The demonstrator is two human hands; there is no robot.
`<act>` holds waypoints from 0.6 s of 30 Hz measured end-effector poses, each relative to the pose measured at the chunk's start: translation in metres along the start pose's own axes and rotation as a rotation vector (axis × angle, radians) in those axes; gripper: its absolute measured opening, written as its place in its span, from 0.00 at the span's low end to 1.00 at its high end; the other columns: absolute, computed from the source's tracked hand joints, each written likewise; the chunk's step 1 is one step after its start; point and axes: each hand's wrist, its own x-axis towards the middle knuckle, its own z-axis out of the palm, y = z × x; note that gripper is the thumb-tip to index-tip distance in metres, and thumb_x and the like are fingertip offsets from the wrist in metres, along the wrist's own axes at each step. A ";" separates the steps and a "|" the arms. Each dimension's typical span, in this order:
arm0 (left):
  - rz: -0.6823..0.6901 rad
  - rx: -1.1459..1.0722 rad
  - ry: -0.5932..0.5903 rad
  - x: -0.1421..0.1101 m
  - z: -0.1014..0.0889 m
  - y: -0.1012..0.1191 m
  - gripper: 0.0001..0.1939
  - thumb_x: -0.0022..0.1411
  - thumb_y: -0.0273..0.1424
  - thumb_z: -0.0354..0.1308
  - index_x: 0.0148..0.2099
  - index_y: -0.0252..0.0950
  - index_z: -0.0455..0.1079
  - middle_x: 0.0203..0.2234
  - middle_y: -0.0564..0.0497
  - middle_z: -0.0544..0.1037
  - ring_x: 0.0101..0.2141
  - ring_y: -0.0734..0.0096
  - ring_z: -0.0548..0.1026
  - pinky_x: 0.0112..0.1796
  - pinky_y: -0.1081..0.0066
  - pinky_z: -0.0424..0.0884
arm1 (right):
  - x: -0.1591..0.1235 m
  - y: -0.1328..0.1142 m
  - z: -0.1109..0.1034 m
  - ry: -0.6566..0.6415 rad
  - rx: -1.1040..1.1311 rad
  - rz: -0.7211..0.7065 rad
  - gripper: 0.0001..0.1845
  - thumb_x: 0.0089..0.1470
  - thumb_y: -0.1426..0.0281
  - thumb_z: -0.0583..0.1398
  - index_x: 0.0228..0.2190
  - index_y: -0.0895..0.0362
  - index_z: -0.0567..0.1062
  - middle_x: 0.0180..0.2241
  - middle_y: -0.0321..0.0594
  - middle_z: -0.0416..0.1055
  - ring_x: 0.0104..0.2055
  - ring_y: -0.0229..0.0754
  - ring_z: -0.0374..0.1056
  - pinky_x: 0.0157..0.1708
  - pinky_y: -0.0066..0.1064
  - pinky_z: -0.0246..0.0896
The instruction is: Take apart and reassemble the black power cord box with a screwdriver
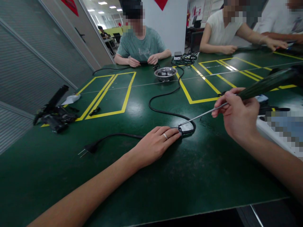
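My left hand [159, 143], with a ring on one finger, lies palm down on the green table [203, 183]. Its fingers are pressed together over a black power cord [163, 111] and a small dark part [181, 129] at the fingertips, mostly covered. From under the hand the cord runs left to a two-pin plug [91, 148], and on the other side it loops away to the back. My right hand [239, 116] is closed around a screwdriver [203, 114] with a long thin metal shaft and a dark green handle. The shaft's tip meets the dark part at my left fingertips.
Black parts [56, 115] lie piled at the left, with a small black piece [94, 111] nearby. A metal bowl [165, 73] holds small parts. Yellow tape [125, 101] marks the table. A blurred-out device [284, 129] sits at right. People [143, 44] work across the table.
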 end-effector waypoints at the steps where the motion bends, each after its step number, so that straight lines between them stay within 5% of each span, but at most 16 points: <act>1: 0.000 0.000 0.002 0.000 0.001 0.000 0.22 0.70 0.24 0.45 0.64 0.32 0.57 0.60 0.43 0.65 0.56 0.58 0.65 0.53 0.57 0.67 | 0.000 -0.001 0.000 0.000 0.009 -0.002 0.03 0.56 0.63 0.59 0.32 0.46 0.68 0.24 0.33 0.67 0.22 0.42 0.67 0.21 0.39 0.63; 18: -0.003 0.013 0.013 -0.001 0.004 -0.001 0.22 0.70 0.24 0.44 0.64 0.33 0.57 0.60 0.43 0.65 0.56 0.57 0.65 0.52 0.57 0.66 | 0.000 -0.005 0.000 0.003 0.012 -0.030 0.02 0.57 0.64 0.58 0.31 0.45 0.68 0.23 0.34 0.65 0.21 0.41 0.65 0.21 0.38 0.62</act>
